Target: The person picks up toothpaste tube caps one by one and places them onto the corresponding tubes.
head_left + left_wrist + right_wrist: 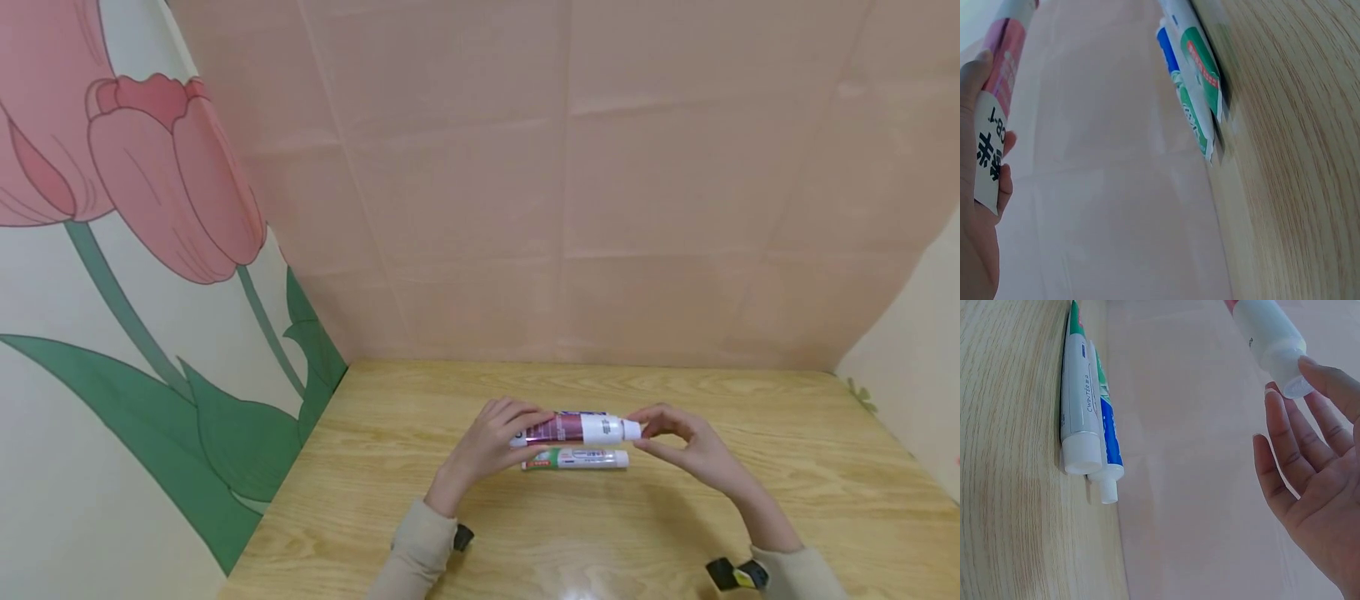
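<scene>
My left hand (pixel 486 443) grips a pink-and-white toothpaste tube (pixel 564 428) above the table, its cap end pointing right. In the left wrist view, the fingers wrap round the tube's flat, crimped end, where black lettering shows. At the other end, my right hand (pixel 703 454) pinches the white cap (pixel 1291 374) between thumb and forefinger; its remaining fingers are spread loosely. Below the held tube lies a green-and-white toothpaste tube (pixel 588 459) with a white cap. Beside that one is a blue-and-green tube (pixel 1109 431) with a narrow white tip, mostly hidden in the head view.
The wood-grain table (pixel 360 467) meets a creased pinkish sheet (pixel 562 208) at its back edge. On the left stands a wall painted with large tulips (pixel 176 175). A pale wall (pixel 911 350) bounds the right side. Dark bands sit at both cuffs.
</scene>
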`<control>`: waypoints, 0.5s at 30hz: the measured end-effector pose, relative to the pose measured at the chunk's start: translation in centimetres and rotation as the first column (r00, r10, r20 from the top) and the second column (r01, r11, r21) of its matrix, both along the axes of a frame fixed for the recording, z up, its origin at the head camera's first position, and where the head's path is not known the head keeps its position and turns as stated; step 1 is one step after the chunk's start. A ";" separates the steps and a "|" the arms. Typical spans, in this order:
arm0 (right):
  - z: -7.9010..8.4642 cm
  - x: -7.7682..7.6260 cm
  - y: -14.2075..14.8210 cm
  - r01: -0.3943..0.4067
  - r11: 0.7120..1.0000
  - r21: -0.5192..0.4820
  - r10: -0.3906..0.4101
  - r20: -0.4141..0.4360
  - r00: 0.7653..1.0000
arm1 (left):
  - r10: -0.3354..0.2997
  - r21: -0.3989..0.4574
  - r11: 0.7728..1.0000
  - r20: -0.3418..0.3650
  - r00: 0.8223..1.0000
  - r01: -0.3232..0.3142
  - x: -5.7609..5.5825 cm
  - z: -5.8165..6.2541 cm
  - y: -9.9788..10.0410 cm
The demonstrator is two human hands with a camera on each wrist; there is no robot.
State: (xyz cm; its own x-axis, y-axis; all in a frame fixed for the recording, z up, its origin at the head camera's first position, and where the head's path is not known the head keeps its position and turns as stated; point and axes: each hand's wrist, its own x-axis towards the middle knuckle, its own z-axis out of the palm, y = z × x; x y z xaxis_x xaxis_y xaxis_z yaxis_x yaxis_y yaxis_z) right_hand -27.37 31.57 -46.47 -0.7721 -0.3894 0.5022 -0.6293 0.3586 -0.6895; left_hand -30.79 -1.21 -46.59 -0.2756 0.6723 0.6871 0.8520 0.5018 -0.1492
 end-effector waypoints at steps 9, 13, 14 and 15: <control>0.0 -0.5 0.2 -0.015 1.000 -0.022 0.015 0.027 1.000 | 0.003 -0.004 1.000 -0.010 1.000 -0.003 -0.4 -0.1 0.2; -0.1 -0.9 0.3 -0.060 0.996 -0.059 0.061 0.025 0.998 | -0.001 0.001 1.000 -0.008 1.000 0.001 -0.6 -0.2 0.4; -0.1 -1.0 0.3 -0.060 0.996 -0.061 0.061 0.029 0.998 | 0.001 0.000 1.000 -0.011 1.000 -0.001 -0.6 -0.2 0.4; -0.1 -1.0 0.3 -0.059 0.996 -0.061 0.061 0.030 0.998 | 0.000 0.001 1.000 -0.012 1.000 0.000 -0.6 -0.2 0.4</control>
State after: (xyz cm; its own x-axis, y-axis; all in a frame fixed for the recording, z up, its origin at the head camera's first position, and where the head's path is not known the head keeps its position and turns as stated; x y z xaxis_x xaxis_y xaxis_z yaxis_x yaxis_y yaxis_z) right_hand -28.39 31.85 -46.57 -0.7641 -0.4053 0.5018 -0.6259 0.2779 -0.7287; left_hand -31.43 -0.77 -46.76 -0.2678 0.6718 0.6907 0.8500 0.5022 -0.1589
